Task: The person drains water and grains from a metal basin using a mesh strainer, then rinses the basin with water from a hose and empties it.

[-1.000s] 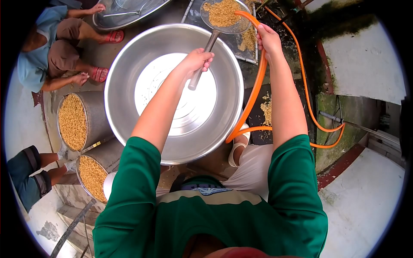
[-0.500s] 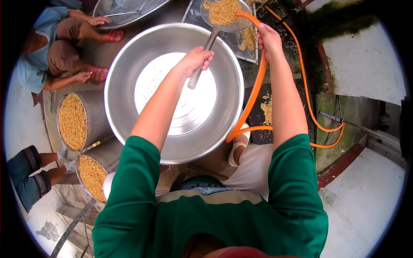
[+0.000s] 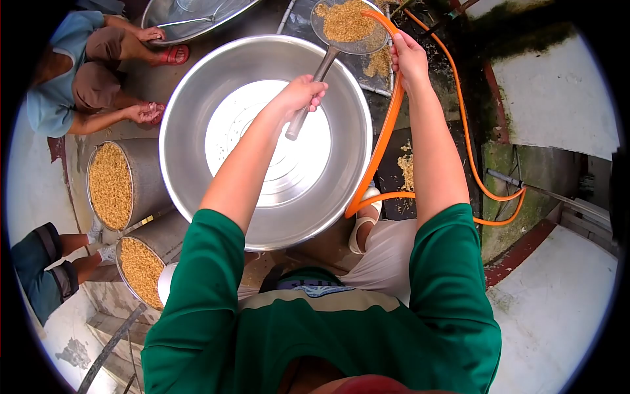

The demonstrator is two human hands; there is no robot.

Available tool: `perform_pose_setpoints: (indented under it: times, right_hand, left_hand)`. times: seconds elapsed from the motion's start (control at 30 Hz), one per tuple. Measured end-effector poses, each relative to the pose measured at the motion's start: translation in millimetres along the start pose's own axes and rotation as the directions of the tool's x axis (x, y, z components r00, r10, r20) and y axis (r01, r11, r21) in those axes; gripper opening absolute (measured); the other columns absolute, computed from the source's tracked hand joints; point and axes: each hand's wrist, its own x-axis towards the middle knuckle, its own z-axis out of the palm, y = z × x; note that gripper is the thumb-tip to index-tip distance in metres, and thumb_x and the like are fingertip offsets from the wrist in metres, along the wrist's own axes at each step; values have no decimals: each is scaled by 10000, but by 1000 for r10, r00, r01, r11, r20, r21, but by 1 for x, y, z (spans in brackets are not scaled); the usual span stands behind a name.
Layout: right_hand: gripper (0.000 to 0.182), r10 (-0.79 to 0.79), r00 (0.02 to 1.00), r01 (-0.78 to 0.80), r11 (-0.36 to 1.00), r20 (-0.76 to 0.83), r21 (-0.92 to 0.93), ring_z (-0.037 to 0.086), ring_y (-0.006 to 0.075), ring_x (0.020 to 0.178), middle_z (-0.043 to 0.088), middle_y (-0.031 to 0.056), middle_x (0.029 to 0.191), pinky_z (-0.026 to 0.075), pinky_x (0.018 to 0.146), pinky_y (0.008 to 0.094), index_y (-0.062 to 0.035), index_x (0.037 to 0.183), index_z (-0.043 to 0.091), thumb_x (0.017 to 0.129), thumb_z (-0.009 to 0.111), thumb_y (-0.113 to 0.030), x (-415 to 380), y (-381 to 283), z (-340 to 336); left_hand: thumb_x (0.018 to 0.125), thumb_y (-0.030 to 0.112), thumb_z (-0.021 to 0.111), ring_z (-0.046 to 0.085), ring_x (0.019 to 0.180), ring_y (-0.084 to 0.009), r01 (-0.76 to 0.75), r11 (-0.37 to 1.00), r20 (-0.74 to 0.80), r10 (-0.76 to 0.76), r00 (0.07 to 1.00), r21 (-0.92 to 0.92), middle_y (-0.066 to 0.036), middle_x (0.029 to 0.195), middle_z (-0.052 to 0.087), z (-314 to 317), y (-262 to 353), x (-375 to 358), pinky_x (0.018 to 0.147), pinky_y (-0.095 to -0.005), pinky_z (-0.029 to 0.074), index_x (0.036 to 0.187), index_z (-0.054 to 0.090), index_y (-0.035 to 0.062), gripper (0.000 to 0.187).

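Overhead, the left hand [image 3: 303, 92] grips the strainer [image 3: 348, 26] handle above the steel basin [image 3: 197, 98], grain heaped in its bowl, while the right hand [image 3: 410, 59] clasps the orange hose [image 3: 387, 138] beside the strainer's rim.

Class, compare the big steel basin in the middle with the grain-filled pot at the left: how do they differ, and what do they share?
The basin is wide and shallow; the pot is narrow and straight-walled. The basin holds no grain, only a bare shiny bottom; the pot is filled to the brim with golden grain. The left hand holds a strainer handle over the basin; nobody touches the pot. Both are round, silvery metal.
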Motion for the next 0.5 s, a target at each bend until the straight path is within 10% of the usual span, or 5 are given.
perform_pose_setpoints:
  times: [0.5]
  right_hand:
    - [312, -19, 1000, 20, 1000, -16, 11, 397, 53, 461, 501, -14, 659, 338, 407, 209, -52, 1154, 535, 887, 507, -210, 0, -3, 1]
  left_hand:
    - [844, 112, 545, 388, 453, -31, 11, 1000, -4, -11, 1000, 15, 14, 616, 456, -1, -2, -4, 363, -170, 323, 765, 408, 63, 166]
